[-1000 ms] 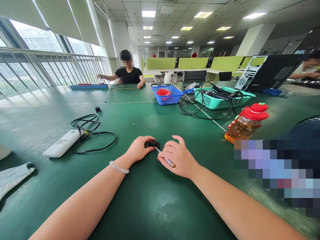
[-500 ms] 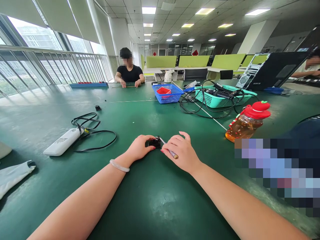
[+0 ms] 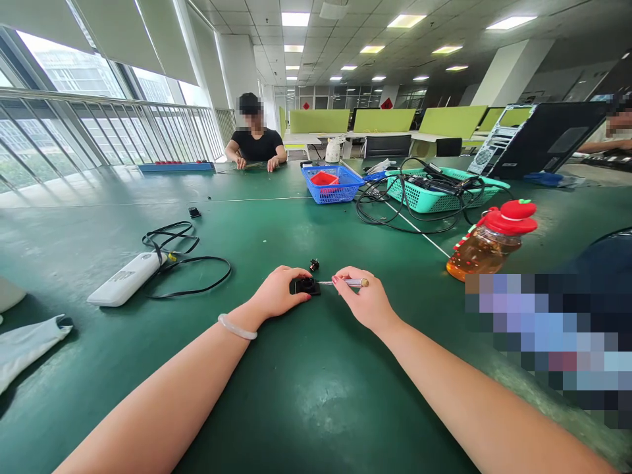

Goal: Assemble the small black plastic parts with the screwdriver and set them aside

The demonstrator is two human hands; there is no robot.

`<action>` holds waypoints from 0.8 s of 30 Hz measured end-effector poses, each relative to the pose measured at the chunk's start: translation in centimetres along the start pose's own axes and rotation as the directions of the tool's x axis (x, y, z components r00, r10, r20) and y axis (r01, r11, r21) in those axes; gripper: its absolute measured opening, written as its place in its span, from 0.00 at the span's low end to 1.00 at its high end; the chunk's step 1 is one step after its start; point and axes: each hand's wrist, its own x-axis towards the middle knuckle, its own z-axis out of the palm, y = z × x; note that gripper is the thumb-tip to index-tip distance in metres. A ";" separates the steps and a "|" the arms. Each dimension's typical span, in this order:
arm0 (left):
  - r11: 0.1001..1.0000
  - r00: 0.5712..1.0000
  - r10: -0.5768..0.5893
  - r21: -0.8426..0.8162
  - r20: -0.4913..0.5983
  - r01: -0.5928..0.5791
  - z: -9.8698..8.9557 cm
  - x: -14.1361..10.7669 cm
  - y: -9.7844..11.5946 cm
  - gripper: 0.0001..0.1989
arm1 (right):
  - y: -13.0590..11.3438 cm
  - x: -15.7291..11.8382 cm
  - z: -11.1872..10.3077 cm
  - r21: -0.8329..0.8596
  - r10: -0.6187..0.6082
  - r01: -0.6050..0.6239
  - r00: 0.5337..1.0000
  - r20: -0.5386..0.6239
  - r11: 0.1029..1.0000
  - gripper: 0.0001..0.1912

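My left hand (image 3: 282, 289) grips a small black square part (image 3: 312, 288) between thumb and fingers, resting it on the green tabletop (image 3: 316, 395). A thin screwdriver (image 3: 354, 283) with a pale handle lies in the closed fingers of my right hand (image 3: 364, 299). Its shaft points left, and the tip is at the black part's right edge; whether it touches, I cannot tell. Just beyond the black part sits a small dark piece (image 3: 315, 264), loose on the table. A pale bracelet (image 3: 237, 327) circles my left wrist.
On the left lies a white power bank (image 3: 127, 280) with a looped black cable (image 3: 197, 293). Ahead stand a blue basket (image 3: 330, 192) and a teal basket (image 3: 424, 201) trailing black cables. A red-lidded bottle (image 3: 486, 253) is at right. Across the table sits a person (image 3: 255, 145).
The small dark piece now lies apart from the square part. My right hand has swung the screwdriver from slanted to nearly level, pointing left. My left hand has barely moved.
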 end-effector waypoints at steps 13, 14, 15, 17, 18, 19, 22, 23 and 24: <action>1.000 1.000 -0.022 -0.004 -0.005 0.022 0.0 0.2 0.1 0.21 | -0.2 -0.1 -0.2 0.005 0.001 -0.001 0.998 0.070 1.000 0.13; 1.000 1.000 -0.026 -0.003 -0.004 0.026 0.0 0.2 0.1 0.21 | -0.2 -0.1 -0.2 -0.002 0.000 0.000 0.997 0.079 1.000 0.13; 1.000 1.000 -0.028 -0.003 -0.004 0.028 0.0 0.2 0.1 0.21 | -0.2 -0.1 -0.2 -0.008 -0.008 0.009 0.997 0.081 1.000 0.13; 1.000 1.000 -0.023 0.000 -0.001 0.023 0.0 0.2 0.1 0.22 | -0.3 -0.2 -0.2 -0.007 -0.045 0.046 0.996 0.079 0.999 0.12; 1.000 1.000 -0.015 0.002 0.002 0.015 0.0 0.2 0.1 0.22 | -0.4 -0.3 -0.1 0.000 -0.068 0.068 0.994 0.087 0.998 0.11; 1.000 1.000 -0.005 0.005 0.005 0.005 0.0 0.2 0.1 0.22 | -0.6 -0.3 -0.1 0.012 -0.092 0.091 0.990 0.106 0.996 0.10; 1.000 1.000 0.024 0.015 0.012 -0.024 0.0 0.1 0.2 0.22 | -1.0 -0.5 0.2 0.034 -0.151 0.147 0.967 0.207 0.988 0.07; 0.999 1.000 0.028 0.018 0.011 -0.028 0.0 0.1 0.2 0.21 | -1.1 -0.6 0.2 0.037 -0.166 0.162 0.958 0.232 0.986 0.06; 0.999 0.999 0.032 0.020 0.010 -0.032 0.1 0.1 0.1 0.21 | -1.2 -0.6 0.2 0.045 -0.184 0.178 0.953 0.240 0.983 0.06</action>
